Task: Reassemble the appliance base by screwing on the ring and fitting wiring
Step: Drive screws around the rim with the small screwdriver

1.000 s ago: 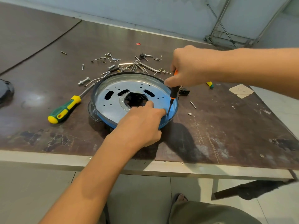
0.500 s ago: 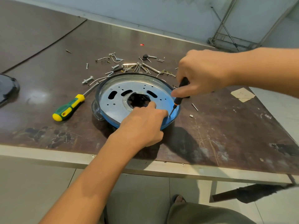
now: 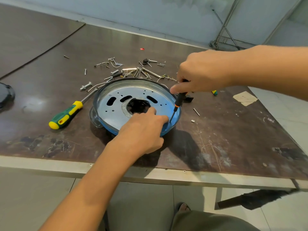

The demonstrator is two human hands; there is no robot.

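Note:
The round appliance base [image 3: 116, 104], a metal plate with slots and a dark centre hole inside a blue ring, lies flat on the table. My left hand [image 3: 141, 132] rests on its near right rim, fingers curled, thumb by the centre hole. My right hand [image 3: 200, 75] grips a small black and orange screwdriver [image 3: 179, 100] from above. The screwdriver's tip stands on the ring's right side, just beside my left fingers. Any screw under the tip is hidden.
A green and yellow screwdriver [image 3: 66, 115] lies left of the base. Several loose screws, bolts and wire clips [image 3: 126, 69] are scattered behind it. A small pin [image 3: 196, 112] lies to the right. A dark object [image 3: 6, 95] sits at the table's left edge, a paper scrap [image 3: 245, 98] at the right.
My right hand has shifted on the screwdriver's handle, and the shaft has tilted slightly while the tip stays on the ring. My left hand has stayed on the rim.

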